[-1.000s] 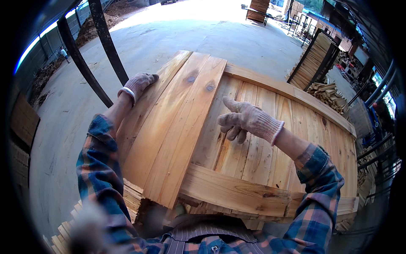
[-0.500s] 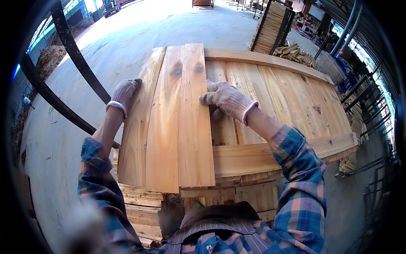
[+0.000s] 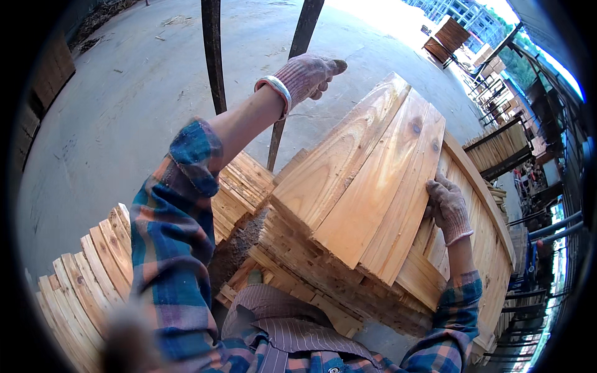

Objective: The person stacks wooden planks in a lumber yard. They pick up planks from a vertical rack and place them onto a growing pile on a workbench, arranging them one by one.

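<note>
Three planks [image 3: 373, 186] atop the wooden stack [image 3: 305, 242] are best steadied evenly from both sides, the right hand [image 3: 446, 204], grip unclear, at their edge, the left [image 3: 309, 78] loosely uncurled, empty.

From the three boards [image 3: 373, 193], which are laid side by side on a wooden panel [image 3: 485, 248], the uncovered part of that panel is found toward 4 o'clock, and the right hand [image 3: 449, 205] is placed against their edge at 3 o'clock. The left hand [image 3: 305, 78] is held apart from them at 11 o'clock, with two posts [image 3: 214, 62] set beyond its wrist, around 10 o'clock. A timber pile [image 3: 249, 177] is stacked at 9 o'clock, a row of strips [image 3: 93, 267] at 8, and a slat-filled rack [image 3: 504, 146] is stood at 2.
</note>
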The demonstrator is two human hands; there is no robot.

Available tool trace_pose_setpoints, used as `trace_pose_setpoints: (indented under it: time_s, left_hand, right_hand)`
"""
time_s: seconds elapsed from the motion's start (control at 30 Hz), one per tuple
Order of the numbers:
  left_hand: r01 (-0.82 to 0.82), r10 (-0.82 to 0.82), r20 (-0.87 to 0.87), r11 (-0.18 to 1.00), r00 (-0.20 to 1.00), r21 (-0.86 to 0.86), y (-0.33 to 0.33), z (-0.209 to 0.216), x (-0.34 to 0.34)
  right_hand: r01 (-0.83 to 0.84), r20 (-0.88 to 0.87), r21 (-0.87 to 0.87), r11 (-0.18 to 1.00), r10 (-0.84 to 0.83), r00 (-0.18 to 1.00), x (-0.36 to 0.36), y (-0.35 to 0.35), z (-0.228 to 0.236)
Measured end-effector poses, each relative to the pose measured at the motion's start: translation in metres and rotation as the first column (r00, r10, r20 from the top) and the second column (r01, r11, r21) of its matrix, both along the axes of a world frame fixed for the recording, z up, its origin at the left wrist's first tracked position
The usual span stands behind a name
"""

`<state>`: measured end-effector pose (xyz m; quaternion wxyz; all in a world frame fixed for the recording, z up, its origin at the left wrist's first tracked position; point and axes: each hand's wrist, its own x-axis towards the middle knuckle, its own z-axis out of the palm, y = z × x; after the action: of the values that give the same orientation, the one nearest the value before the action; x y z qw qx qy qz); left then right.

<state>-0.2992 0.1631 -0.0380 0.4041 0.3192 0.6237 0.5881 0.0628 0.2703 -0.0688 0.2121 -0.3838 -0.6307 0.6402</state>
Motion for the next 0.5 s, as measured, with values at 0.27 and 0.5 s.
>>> trace_pose_setpoints:
  time_s: [0.27,0.5]
  left_hand:
    - [0.254,0.199,-0.948,0.931,0.247,0.262,0.035,-0.060,0.026]
    - [0.308,-0.274,-0.822,0.943,0.499,-0.127,0.068,-0.042,0.067]
  right_hand:
    - [0.083,0.083,0.062,0.995,-0.088,0.993,0.008,0.002,0.005]
    - [0.164,0.105,0.129,0.978,-0.178,0.978,0.008,0.009,0.006]
